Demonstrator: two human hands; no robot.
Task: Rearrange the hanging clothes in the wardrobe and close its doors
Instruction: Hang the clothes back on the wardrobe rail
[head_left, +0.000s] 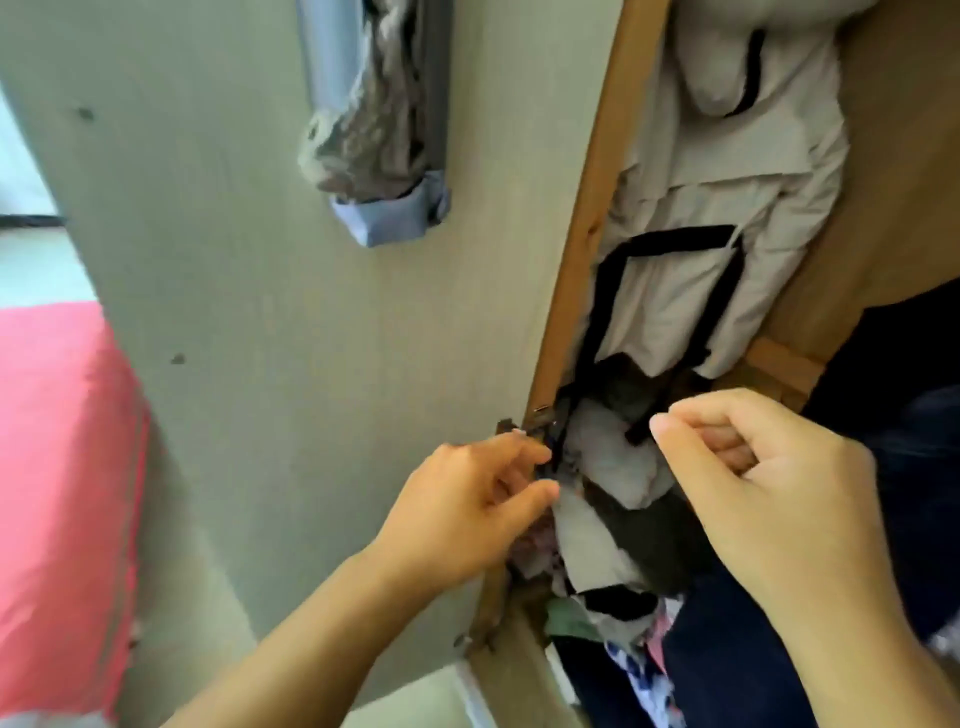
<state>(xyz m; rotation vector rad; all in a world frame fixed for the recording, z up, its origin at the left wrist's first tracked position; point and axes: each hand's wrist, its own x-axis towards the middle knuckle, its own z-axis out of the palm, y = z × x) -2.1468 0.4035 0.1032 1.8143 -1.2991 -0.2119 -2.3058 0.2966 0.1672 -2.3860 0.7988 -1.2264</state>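
Observation:
The wardrobe stands open, showing its wooden frame (582, 218) and pale door panel (291, 322). Inside hangs a cream jacket (737, 171) with black straps (670, 236) trailing down. Below it lies a heap of white, grey and dark clothes (618, 499). My left hand (467, 504) reaches to the frame's edge by a metal hinge (537, 415). Its thumb and forefinger pinch the lower end of a black strap (558, 441). My right hand (769, 478) hovers over the heap with its fingers curled, and nothing shows in its grip.
A bundle of blue and grey garments (384, 130) hangs against the door panel. A red bed cover (62, 493) lies at the left. Dark navy clothing (893, 415) hangs at the right, and folded patterned clothes (639, 670) fill the wardrobe's bottom.

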